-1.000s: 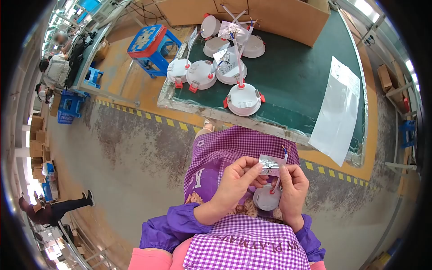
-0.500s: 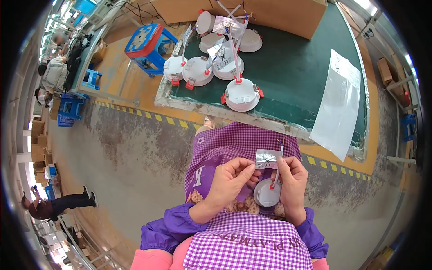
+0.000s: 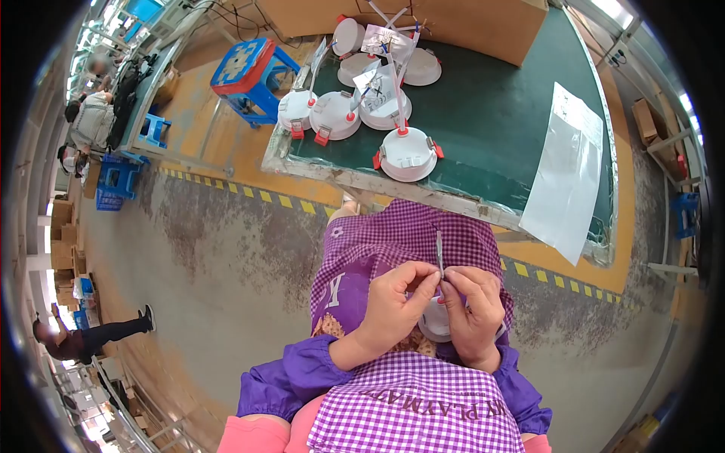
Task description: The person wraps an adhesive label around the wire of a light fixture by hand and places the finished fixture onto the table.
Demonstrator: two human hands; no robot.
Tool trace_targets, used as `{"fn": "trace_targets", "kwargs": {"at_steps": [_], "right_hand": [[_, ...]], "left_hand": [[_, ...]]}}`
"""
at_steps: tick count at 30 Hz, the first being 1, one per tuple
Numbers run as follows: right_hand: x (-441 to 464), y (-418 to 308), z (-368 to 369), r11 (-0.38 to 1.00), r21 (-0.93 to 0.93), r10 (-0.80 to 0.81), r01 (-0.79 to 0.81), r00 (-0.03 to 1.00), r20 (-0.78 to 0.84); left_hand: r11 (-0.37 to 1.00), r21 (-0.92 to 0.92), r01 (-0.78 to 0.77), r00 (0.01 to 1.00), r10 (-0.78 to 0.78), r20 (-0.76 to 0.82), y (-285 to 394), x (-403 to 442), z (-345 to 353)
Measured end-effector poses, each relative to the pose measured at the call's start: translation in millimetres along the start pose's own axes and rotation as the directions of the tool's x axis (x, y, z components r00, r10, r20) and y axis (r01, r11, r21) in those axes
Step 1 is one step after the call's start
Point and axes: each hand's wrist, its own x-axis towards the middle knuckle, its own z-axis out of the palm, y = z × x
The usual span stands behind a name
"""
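A person's bare left grip point(image 3: 394, 300) and right grip point(image 3: 474, 311) meet over a purple-and-white checked cloth apron point(image 3: 400, 234), thumbs and fingers of both pinching a thin, silvery strip point(image 3: 439, 248), seen almost edge-on. The strip rises on the far side of the fingertips, its lower end between them. Nearer than the pinch lies a round white plastic lamp point(image 3: 433, 327) with a red fitting, partly hidden by the right grip; whether that grip touches it cannot be told. Beyond the apron, a green worktop point(image 3: 491, 128) with a worn pale edge carries a cluster of similar white lamps point(image 3: 408, 156) at left, a long white glossy sheet point(image 3: 565, 181) at right, and a brown cardboard box point(image 3: 468, 29) at the far side.
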Motion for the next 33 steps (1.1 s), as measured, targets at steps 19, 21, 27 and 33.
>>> {"fn": "trace_targets", "kwargs": {"at_steps": [19, 21, 27, 33], "right_hand": [[9, 18, -8, 0.785, 0.338, 0.524, -0.519, 0.848, 0.084], [10, 16, -13, 0.834, 0.291, 0.454, -0.469, 0.883, 0.123], [13, 7, -7, 0.962, 0.164, 0.201, -0.217, 0.973, 0.111], [12, 11, -3, 0.999, 0.051, 0.014, -0.017, 0.998, 0.069]], "left_hand": [[0.966, 0.222, -0.134, 0.990, 0.138, -0.003, 5, 13, -6], [0.980, 0.154, -0.123, 0.992, 0.121, 0.025, 4, 14, -5], [0.952, 0.248, -0.180, 0.981, 0.154, 0.118, 12, 12, 1], [0.904, 0.351, -0.245, 0.968, 0.210, 0.135, 12, 16, 2]]}}
